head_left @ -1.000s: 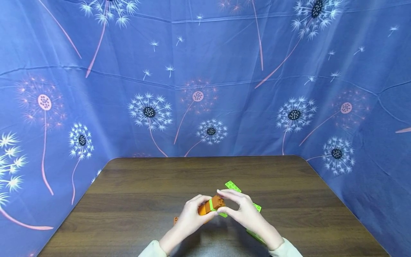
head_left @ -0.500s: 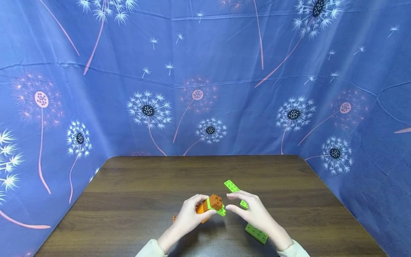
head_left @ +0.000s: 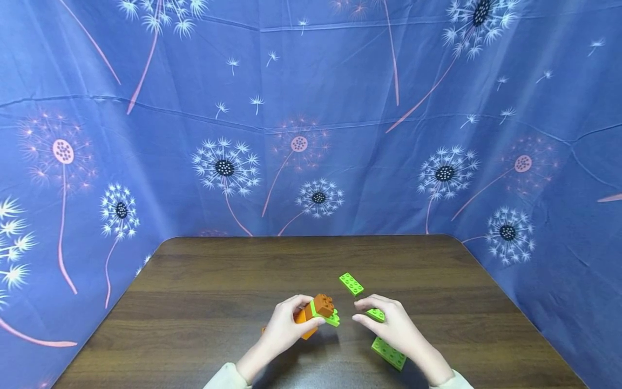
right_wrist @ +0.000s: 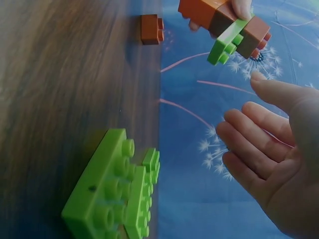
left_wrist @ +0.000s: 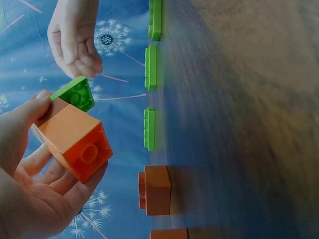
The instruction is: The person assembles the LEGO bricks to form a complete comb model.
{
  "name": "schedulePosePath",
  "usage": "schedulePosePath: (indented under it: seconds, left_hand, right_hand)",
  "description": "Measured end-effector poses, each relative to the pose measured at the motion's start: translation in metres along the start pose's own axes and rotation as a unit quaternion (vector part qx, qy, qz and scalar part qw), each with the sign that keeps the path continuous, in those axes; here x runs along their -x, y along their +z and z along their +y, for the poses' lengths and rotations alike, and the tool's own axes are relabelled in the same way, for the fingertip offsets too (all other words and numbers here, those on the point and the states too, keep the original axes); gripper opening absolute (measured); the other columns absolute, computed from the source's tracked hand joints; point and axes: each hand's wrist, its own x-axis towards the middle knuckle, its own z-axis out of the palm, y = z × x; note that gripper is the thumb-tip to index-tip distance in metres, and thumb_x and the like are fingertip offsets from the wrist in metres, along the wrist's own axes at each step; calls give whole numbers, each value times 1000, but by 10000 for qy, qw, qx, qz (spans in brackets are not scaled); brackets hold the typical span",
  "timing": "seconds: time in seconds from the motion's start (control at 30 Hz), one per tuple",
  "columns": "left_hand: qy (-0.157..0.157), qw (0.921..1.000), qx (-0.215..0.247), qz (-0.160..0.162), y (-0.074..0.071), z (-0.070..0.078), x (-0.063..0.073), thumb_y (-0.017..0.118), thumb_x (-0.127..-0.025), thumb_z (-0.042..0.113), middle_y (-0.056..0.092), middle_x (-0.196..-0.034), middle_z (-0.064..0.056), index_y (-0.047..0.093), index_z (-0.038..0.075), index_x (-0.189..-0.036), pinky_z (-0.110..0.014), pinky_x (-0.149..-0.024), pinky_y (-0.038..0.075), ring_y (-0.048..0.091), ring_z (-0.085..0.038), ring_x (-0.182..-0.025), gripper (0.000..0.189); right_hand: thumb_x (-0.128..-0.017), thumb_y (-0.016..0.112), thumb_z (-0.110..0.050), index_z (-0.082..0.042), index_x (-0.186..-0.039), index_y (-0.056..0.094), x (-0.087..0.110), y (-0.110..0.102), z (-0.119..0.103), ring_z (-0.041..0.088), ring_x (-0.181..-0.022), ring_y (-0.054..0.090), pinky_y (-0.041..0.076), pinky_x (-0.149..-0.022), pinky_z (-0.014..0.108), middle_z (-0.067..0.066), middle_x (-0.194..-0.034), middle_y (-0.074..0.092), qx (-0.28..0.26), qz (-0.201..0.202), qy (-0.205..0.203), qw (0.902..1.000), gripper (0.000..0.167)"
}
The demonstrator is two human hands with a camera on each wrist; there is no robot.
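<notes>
Stack (left_wrist: pixel 75 128) aloft in left hand (head_left: pixel 286 327); right hand (head_left: pixel 391 327) bare, well apart

Orange brick (right_wrist: pixel 199 11), brown brick (right_wrist: pixel 223 21), green plate (right_wrist: pixel 225 43), top brick (right_wrist: pixel 253 37), all joined, held tilted above table (head_left: pixel 233 275), not touching it; left thumb and fingers grip opposite sides; right fingers loosely bent round nothing, near middle plate (head_left: pixel 376 313). Likely light, stiff, smooth plastic, hardly fragile, though joints could part if levered; best hold probably the flat orange sides, studs left free. Far plate (head_left: pixel 351 283) and near plate (head_left: pixel 389 352) lie on table; loose brick (left_wrist: pixel 158 190) also there; blue cloth (head_left: pixel 330 81) behind
</notes>
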Motion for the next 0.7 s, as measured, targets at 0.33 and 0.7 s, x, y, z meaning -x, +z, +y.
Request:
schedulePosePath:
  seconds: [0.33,0.7]
  left_hand:
    - [-50,10000,75,-25,0,-1,0,78,-76,30,66,-88,-1,66,11,-99,-19,-62,47,56,-3,-71,33]
    - [-71,9999,72,-33,-1,-2,0,77,-76,32,66,-87,1,66,13,-100,-19,-61,47,54,1,-68,32]
  right_hand:
    - [-77,76,-22,-17,-93,70,10,-5,6,3,-82,62,52,-73,30,-9,-87,68,29,-185,29,9998,17]
    - [-78,76,-19,-10,-89,69,19,-9,12,9,-73,63,52,-65,29,0,-82,69,-96,-373,-69,9992,16]
